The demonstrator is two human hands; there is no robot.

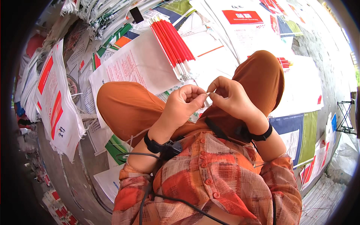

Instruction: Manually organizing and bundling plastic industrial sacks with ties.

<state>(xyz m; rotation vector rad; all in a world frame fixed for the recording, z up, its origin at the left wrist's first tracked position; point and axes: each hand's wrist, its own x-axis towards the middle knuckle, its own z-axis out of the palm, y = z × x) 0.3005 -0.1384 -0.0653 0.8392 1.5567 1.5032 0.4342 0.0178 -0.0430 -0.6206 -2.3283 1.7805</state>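
My left hand [186,100] and my right hand [231,98] meet above my lap, between my raised knees. Both are closed in a pinch, fingertips almost touching. Between them is a small white strand [207,93], thin like thread; most of it is hidden by the fingers. Just beyond my hands lies a neat row of thin red sticks or rolled strips [170,43] with white ends. They rest partly on a white printed woven sack [129,65] spread flat on the ground.
A stack of white and red sacks [56,108] leans at the left. Bundles of white strips [101,15] lie at the far left. More flat sacks [243,41] cover the ground ahead, with a blue and green sack [296,135] at the right. A dark cable [187,205] crosses my front.
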